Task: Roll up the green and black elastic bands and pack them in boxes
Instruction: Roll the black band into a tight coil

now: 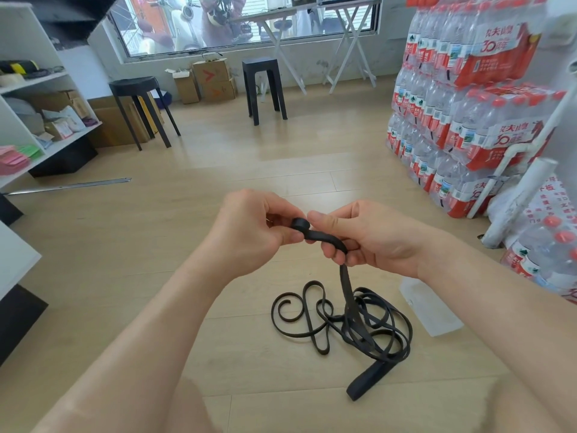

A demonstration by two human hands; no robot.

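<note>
A long black elastic band (346,320) lies in loose tangled loops on the wooden floor, and one strand of it rises to my hands. My left hand (253,225) pinches a small tight roll at the band's end (300,224) between thumb and fingers. Just to its right, my right hand (362,237) grips the strand, which passes through the curled fingers and hangs down to the pile. No green band and no packing box for the bands shows in this view.
A clear plastic sheet or bag (429,307) lies on the floor right of the pile. Stacked packs of water bottles (462,104) fill the right side. Two black stools (140,101) (263,85), cardboard boxes (212,79) and white shelves (34,120) stand further off.
</note>
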